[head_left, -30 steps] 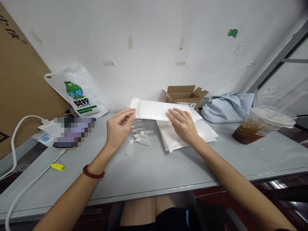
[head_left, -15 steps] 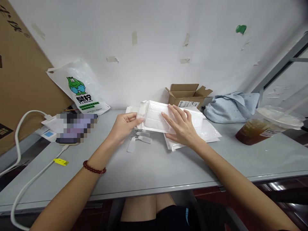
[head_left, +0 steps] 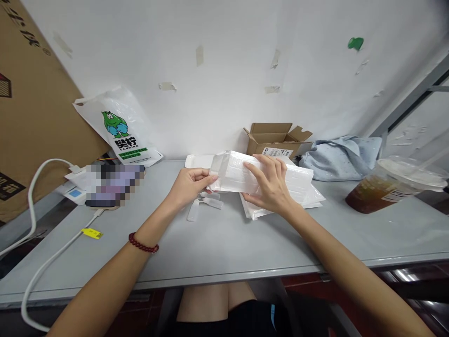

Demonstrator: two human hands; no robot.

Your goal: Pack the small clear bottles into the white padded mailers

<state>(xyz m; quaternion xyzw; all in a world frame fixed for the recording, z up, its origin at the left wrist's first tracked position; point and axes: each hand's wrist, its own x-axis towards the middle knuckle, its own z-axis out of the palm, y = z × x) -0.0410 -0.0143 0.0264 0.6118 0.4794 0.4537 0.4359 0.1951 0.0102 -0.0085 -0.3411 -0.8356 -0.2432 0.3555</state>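
Observation:
A white padded mailer [head_left: 233, 174] is held above the desk, its flap end to the left. My left hand [head_left: 191, 188] pinches the lower left corner of that end between thumb and fingers. Around the middle of the mailer, my right hand [head_left: 272, 185] grips with its fingers bent over the top face and the thumb at the lower edge. More white mailers [head_left: 314, 200] lie in a pile under and beside my right hand. Small translucent white tags [head_left: 213, 202] rest on the desk below the held mailer, partly hidden by it and my left hand.
An open cardboard box [head_left: 270, 132] stands against the wall, with a light blue cloth bag [head_left: 340, 159] beside it. At the right is a lidded drink cup [head_left: 380, 192]. Leftward are a printed plastic bag [head_left: 122, 131], a blurred phone [head_left: 115, 187] and a white cable [head_left: 58, 260].
The mailer has shifted slightly right and now looks more bowed. My right hand's fingers, flatter on it before, are now more bent around it. My left hand still pinches the flap end.

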